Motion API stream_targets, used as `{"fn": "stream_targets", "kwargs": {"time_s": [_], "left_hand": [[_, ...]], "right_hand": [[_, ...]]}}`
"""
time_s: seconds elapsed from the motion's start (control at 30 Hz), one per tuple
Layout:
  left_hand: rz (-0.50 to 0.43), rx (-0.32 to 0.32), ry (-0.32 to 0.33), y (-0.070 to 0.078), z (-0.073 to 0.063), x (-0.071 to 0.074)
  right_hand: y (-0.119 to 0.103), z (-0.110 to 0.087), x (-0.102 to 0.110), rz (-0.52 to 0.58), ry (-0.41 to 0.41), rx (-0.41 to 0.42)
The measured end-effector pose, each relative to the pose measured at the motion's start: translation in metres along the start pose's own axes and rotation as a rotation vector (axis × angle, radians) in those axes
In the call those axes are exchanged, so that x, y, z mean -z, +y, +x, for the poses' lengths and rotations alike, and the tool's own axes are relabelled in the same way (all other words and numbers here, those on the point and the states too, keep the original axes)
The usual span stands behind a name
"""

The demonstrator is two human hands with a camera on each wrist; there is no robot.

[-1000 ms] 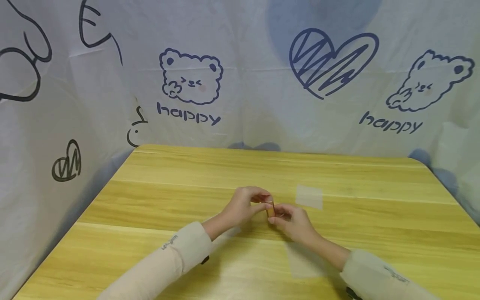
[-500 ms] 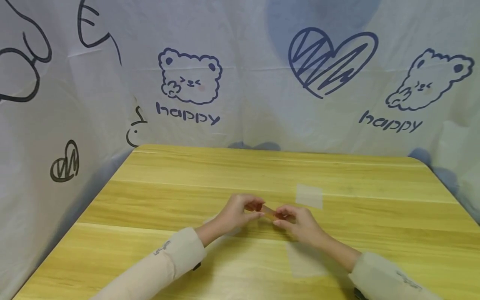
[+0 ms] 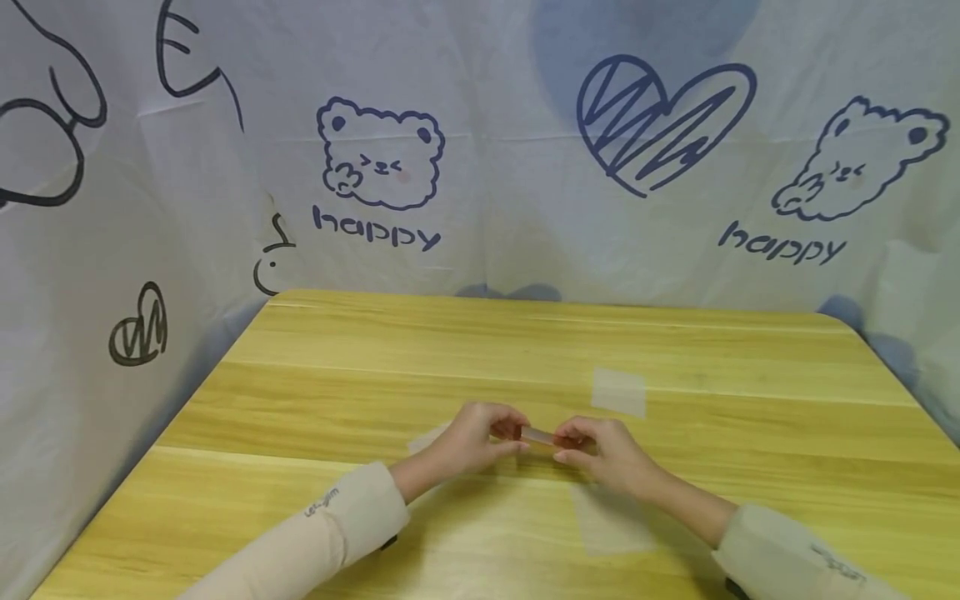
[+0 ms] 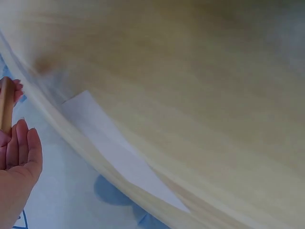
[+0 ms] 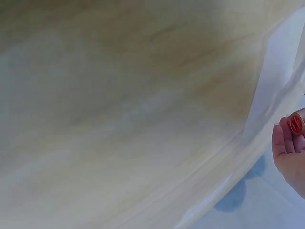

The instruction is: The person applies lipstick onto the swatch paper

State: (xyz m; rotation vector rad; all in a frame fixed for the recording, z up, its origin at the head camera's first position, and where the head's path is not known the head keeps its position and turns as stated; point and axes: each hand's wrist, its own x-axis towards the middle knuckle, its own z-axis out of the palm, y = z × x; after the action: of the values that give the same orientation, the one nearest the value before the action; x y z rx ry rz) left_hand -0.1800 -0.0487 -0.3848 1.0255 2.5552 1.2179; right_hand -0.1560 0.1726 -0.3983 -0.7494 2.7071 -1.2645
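Between my two hands, just above the table in the head view, lies a small wooden stamp [image 3: 538, 436], held nearly level. My left hand [image 3: 474, 437] pinches its left end with thumb and fingers. The right end is pinched by my right hand [image 3: 609, 450]. Part of the wooden body [image 4: 6, 105] shows at the left edge of the left wrist view, beside my fingers. In the right wrist view a round red face with pale marks, the stamp's end [image 5: 296, 124], peeks out above my hand; the marks are too small to read.
The wood-grain table [image 3: 337, 392] carries a pale paper rectangle [image 3: 618, 392] behind my right hand and another sheet [image 3: 611, 523] nearer me. A third pale sheet [image 3: 426, 437] is partly hidden by my left arm. A printed cloth [image 3: 510, 192] hangs behind.
The stamp has turned from upright to nearly level. My hands have drawn apart sideways, one at each end, and come slightly nearer the front.
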Motion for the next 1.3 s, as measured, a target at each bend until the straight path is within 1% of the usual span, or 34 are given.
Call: {"fn": "stream_targets", "kwargs": {"time_s": [0.13,0.3,0.53,0.63,0.77,0.93,1.1,1.3], "left_hand": [[0.0,-0.012,-0.029,-0.002,-0.002,-0.001],[-0.007,-0.018,-0.054,-0.005,-0.002,-0.003],[0.019,-0.014,-0.078,-0.006,0.0,-0.005],[0.037,-0.024,-0.088,-0.005,0.001,-0.007],[0.06,-0.044,-0.089,-0.003,0.003,-0.009],[0.073,-0.034,-0.092,-0.002,0.004,-0.011],[0.107,-0.034,-0.087,-0.001,0.004,-0.012],[0.145,-0.058,-0.091,-0.001,0.003,-0.012]], "right_hand": [[-0.001,0.0,0.002,-0.032,-0.012,0.032],[-0.001,0.0,0.001,-0.067,-0.011,0.048],[-0.004,0.0,0.001,-0.107,-0.011,0.069],[-0.006,0.001,0.001,-0.134,-0.014,0.076],[-0.008,0.002,0.001,-0.153,-0.02,0.08],[-0.009,0.002,0.002,-0.147,-0.03,0.081],[-0.008,0.003,0.002,-0.147,-0.04,0.093],[-0.008,0.003,0.002,-0.154,-0.059,0.094]]}}
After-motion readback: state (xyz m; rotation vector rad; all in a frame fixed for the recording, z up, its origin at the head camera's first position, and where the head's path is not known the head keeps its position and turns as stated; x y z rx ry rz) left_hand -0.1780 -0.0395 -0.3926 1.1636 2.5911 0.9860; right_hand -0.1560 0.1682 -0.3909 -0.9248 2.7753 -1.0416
